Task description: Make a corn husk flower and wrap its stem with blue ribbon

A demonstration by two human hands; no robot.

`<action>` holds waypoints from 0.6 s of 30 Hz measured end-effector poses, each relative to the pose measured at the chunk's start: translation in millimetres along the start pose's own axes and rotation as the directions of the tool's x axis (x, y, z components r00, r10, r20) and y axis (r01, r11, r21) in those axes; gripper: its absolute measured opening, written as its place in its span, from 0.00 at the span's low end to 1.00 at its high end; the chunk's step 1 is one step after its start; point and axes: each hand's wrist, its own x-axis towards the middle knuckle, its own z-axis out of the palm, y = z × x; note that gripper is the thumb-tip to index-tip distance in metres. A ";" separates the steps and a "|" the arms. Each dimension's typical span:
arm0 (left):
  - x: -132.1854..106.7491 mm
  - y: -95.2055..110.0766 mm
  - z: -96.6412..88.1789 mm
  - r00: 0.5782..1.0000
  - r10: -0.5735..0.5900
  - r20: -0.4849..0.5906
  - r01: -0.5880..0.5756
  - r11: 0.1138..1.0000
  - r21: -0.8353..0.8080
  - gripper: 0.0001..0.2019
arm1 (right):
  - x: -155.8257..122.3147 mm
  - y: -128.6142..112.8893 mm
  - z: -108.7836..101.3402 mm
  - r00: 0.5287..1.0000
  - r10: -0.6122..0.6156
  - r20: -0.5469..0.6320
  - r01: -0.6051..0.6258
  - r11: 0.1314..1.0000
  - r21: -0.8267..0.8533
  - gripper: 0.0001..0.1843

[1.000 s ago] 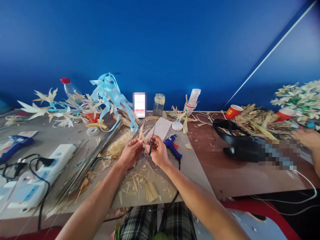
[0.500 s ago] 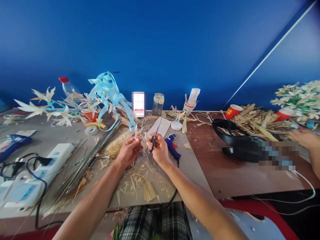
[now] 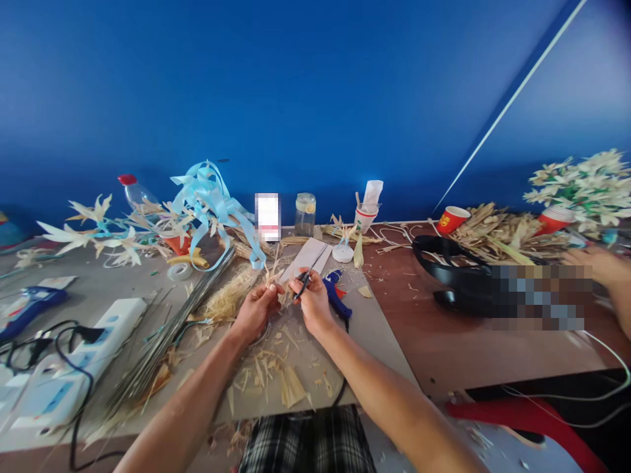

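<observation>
My left hand (image 3: 257, 306) is closed in a pinch around a small pale corn husk flower (image 3: 272, 274), whose thin petals stick up above the fingertips. Close beside it, my right hand (image 3: 314, 301) grips a slim dark pointed tool (image 3: 304, 281), its thin metal end slanting up and away to the right. Whether this is tweezers or scissors I cannot tell. The fingertips of both hands are near each other, slightly apart. Behind them lies a white card (image 3: 311, 255). Husk scraps (image 3: 290, 386) are scattered on the board below my hands.
A blue glue gun (image 3: 337, 295) lies right of my hand. On the left are wire stems (image 3: 170, 328), a power strip (image 3: 93, 355), another glue gun (image 3: 32, 307) and blue ribbon (image 3: 210, 194). At right, a black headset-like object (image 3: 453, 272) and another person's hand (image 3: 589, 259).
The view has tilted and shifted slightly. The small husk piece that showed at my right fingertips no longer stands out there; the flower in my left hand now shows more spread petals.
</observation>
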 end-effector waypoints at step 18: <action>-0.6 -2.5 5.8 0.995 0.082 0.052 -0.090 0.980 0.177 0.15 | -2.5 0.6 5.5 0.995 -0.064 0.075 0.061 0.997 0.051 0.21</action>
